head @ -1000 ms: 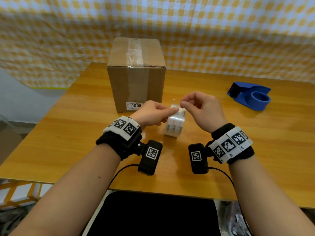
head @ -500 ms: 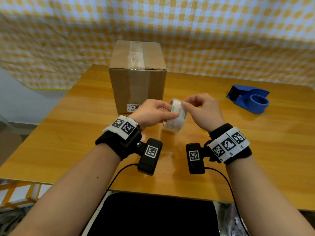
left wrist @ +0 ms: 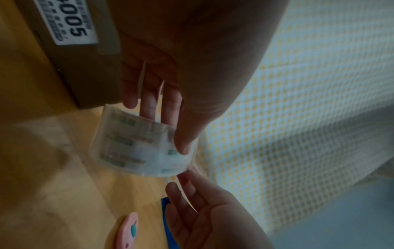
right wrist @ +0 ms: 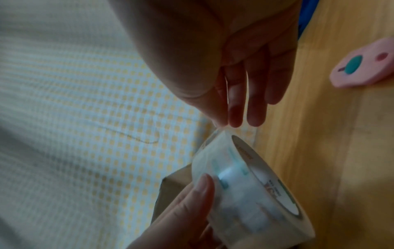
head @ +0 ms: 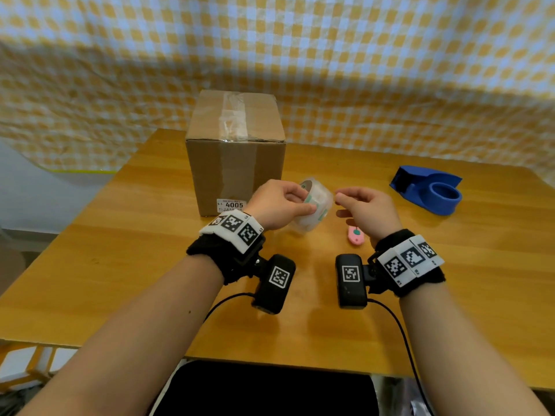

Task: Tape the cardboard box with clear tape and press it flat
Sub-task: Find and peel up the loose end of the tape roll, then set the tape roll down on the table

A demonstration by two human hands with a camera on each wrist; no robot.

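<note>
Above table (head: 150, 250), left grip (head: 277, 205) around tape roll (head: 315, 205)

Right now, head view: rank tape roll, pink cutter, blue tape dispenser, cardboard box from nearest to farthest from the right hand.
From the right hand:
1. Tape roll, just left, held by the left hand.
2. Pink cutter, below the hand on the table.
3. Blue tape dispenser, to the right.
4. Cardboard box, back left.

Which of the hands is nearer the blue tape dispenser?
Right. The right hand is just left of the blue tape dispenser; the left hand, gripping the tape roll, is farther left by the cardboard box.
</note>
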